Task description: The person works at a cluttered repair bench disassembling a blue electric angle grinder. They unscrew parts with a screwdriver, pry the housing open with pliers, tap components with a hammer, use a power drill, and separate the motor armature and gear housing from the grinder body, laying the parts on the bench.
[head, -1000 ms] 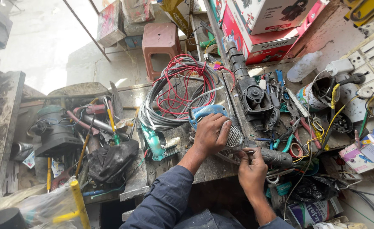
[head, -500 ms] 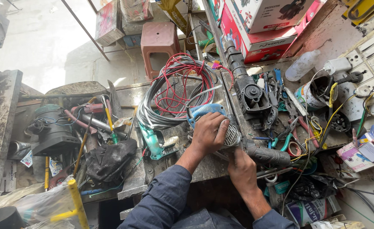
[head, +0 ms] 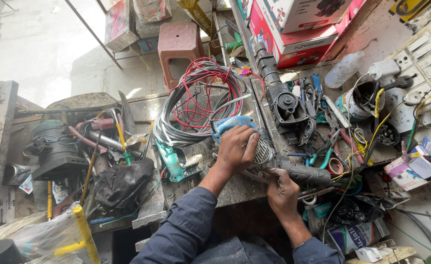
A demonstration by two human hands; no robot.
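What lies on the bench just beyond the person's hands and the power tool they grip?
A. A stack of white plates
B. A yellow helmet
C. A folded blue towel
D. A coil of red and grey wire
D: a coil of red and grey wire lies on the workbench just past the left hand, which rests on the blue-handled power tool.

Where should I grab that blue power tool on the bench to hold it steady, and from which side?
Probably grip the blue power tool around its blue rear body, coming from above. That part is broad and exposed, and the left hand already wraps it there. The right hand works at the dark front end, where metal parts look exposed.
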